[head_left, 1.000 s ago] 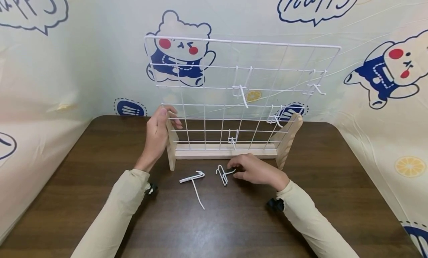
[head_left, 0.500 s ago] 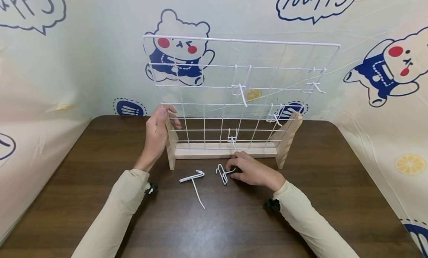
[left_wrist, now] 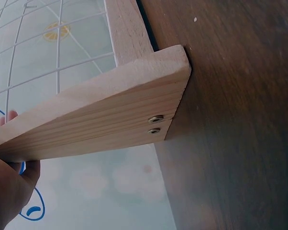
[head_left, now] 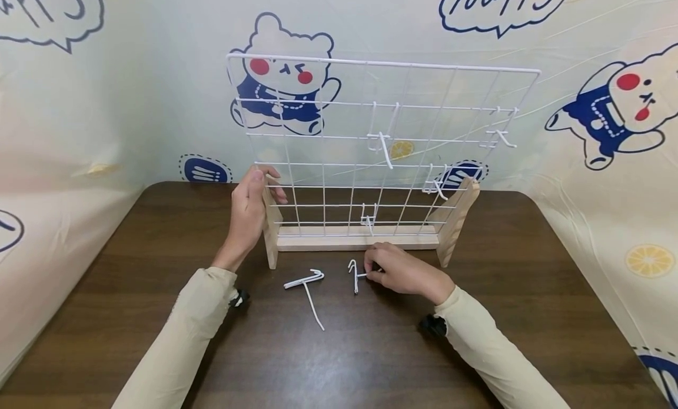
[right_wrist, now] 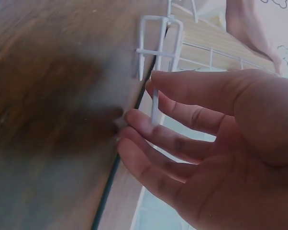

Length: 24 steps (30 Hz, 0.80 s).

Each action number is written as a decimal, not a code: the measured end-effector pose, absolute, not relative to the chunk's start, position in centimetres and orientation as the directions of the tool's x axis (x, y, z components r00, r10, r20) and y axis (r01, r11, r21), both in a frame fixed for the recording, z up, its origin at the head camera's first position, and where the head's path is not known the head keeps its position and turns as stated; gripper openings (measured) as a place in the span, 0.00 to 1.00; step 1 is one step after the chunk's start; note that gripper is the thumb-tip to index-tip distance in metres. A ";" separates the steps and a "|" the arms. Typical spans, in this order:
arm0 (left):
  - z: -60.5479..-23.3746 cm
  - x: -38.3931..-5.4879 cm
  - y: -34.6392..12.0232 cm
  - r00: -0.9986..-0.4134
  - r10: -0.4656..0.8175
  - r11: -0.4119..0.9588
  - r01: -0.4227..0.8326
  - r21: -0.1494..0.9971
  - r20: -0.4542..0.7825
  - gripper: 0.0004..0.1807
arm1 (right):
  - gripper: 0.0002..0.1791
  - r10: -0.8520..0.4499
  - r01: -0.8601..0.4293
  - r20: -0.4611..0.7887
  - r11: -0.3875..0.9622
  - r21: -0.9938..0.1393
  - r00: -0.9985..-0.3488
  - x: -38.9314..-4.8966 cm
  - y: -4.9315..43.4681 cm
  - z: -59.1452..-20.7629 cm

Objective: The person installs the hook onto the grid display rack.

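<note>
A white wire grid rack (head_left: 384, 63) stands on wooden side supports. My left hand (head_left: 248, 206) grips its left wooden side panel (left_wrist: 110, 108), thumb on one side and fingers reaching round the other. In front of the rack, my right hand (head_left: 402, 269) pinches the prong of a white wire hook (right_wrist: 158, 52) between thumb and index finger. The hook's frame stands upright at or just above the tabletop; which one is hard to tell. To its left, a second white wire hook (head_left: 303, 282) lies on the table, its long prong pointing toward me.
Several white hooks hang on the grid, among them an upper-middle hook (head_left: 385, 150) and a low hook (head_left: 369, 223). A wooden crossbar (head_left: 318, 242) joins the supports. The brown table (head_left: 318, 368) meets a patterned cloth backdrop (head_left: 175, 103) behind.
My right hand has closed its fingertips on the hook's prong and turned the hook, so its frame now appears edge-on. The left hand stays on the side panel.
</note>
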<state>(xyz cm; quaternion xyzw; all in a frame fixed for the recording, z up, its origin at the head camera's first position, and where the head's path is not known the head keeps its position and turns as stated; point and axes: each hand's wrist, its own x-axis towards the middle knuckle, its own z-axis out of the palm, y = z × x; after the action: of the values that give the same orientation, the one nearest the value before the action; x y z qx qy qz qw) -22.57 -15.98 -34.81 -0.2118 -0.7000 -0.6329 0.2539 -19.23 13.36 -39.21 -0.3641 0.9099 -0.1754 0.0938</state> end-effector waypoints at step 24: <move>-34.8 -22.6 -16.0 -0.783 -0.022 0.116 0.615 0.780 0.621 0.19 | 0.04 -0.771 -0.654 0.032 0.517 -0.553 -0.636 -18.4 12.4 -38.5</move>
<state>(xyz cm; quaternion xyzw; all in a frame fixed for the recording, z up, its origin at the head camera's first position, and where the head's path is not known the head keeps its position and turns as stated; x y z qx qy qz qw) -22.64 -16.05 -34.85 -0.2108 -0.7030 -0.6305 0.2528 -18.41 12.41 -38.45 -0.4123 0.8639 -0.2679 0.1093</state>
